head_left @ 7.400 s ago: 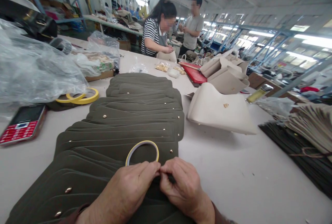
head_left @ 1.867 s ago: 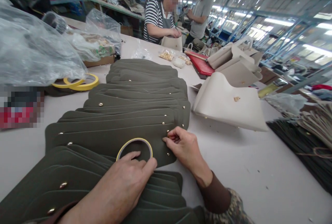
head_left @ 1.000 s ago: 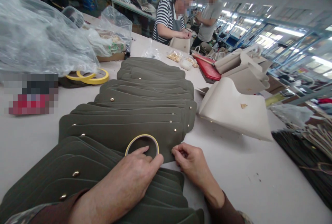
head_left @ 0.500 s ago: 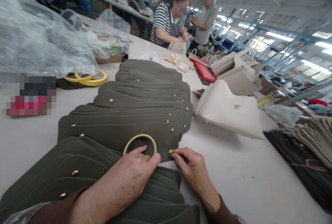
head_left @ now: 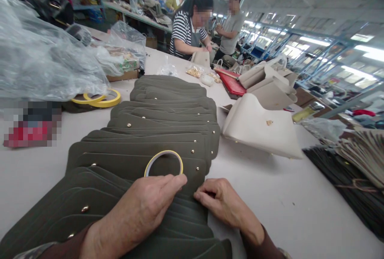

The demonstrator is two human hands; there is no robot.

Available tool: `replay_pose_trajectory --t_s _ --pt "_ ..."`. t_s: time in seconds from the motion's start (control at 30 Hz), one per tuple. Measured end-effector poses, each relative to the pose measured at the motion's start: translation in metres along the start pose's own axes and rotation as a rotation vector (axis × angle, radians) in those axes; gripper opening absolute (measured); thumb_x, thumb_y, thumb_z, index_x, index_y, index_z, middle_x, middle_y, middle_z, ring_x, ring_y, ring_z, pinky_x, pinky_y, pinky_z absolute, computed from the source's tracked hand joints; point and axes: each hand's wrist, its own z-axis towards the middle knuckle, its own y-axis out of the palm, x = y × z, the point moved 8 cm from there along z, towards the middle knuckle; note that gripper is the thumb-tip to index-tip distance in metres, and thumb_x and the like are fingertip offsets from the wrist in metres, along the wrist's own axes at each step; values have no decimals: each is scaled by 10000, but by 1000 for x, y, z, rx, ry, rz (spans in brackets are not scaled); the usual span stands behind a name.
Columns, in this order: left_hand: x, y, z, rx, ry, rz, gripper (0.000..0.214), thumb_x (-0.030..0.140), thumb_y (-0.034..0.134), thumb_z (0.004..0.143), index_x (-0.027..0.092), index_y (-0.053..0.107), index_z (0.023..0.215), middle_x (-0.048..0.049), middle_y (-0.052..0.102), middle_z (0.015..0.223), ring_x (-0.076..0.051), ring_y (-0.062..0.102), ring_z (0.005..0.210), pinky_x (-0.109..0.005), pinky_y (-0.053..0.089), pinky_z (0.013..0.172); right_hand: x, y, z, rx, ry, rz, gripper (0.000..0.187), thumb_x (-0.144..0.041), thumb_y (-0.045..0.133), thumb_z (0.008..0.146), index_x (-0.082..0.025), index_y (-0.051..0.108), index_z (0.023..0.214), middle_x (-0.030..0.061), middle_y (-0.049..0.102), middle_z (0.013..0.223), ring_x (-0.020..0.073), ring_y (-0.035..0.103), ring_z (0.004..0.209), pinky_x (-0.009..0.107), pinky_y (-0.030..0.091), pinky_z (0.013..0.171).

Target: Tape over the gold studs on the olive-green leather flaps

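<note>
A long overlapping row of olive-green leather panels with small brass studs runs up the white table. A thin roll of yellow tape lies on a near panel. My left hand rests with its fingers closed on the near rim of the roll. My right hand lies just right of it, fingertips pinched at the right edge of the near panels. What the right fingers pinch is hidden.
Cream bag shells lie right of the panels, a red tray behind. Two yellow tape rolls and bulky clear plastic bags sit left. Paper and dark strip stacks fill the right. Other people work at the far end.
My right hand has drawn back from the lower studded panel's corner and now sits closer beside the left. The left hand stays on the roll. The view has tilted slightly.
</note>
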Motion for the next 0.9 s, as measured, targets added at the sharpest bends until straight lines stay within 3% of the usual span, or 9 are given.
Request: replay_pose_trajectory --t_s 0.07,0.17,0.33,0.5,0.63,0.77,0.9 --pt "-2 -4 0 44 6 -32 236 142 382 970 183 483 1179 -21 716 892 -125 690 753 -200 551 688 -9 -12 -2 139 -48 52 163 -181 601 865 -206 736 778 6 698 704 149 624 644 251 451 621" --pt "-4 0 -1 15 -17 -13 299 167 383 985 173 418 1282 -29 733 922 -132 710 770 -205 555 697 -29 -23 -6 335 -193 121 102 -186 620 876 -200 715 911 29 706 799 157 635 696 265 490 667" --pt "-6 7 -4 -39 -61 25 355 193 350 994 150 321 1345 -25 732 842 -158 704 670 -235 545 590 -62 -13 -7 368 -476 57 209 -118 612 878 -199 645 1068 69 705 949 183 647 850 302 526 780" --pt "-6 12 -6 -83 -76 16 312 153 366 970 174 355 1282 -5 712 815 -165 694 657 -255 535 581 -67 -1 -4 367 -561 -54 177 -81 539 892 -194 649 972 84 695 902 183 636 803 304 528 728" --pt "-3 12 -4 -58 -51 13 218 124 334 976 207 448 1142 10 688 812 -142 680 675 -235 520 602 -73 1 -8 426 -589 -186 192 -37 500 863 -175 632 845 79 681 750 178 615 678 289 496 634" --pt "2 9 -1 -3 -33 20 228 132 304 985 214 502 909 21 618 710 -127 618 595 -219 482 560 -71 -6 -10 541 -468 -69 164 -65 539 797 -185 631 734 29 646 627 148 602 561 249 460 543" --pt "12 7 -3 54 17 8 247 107 320 967 214 497 833 31 545 636 -132 548 523 -226 435 494 -26 3 7 415 16 459 98 -218 611 755 -182 612 664 -12 608 508 121 564 426 206 420 421"
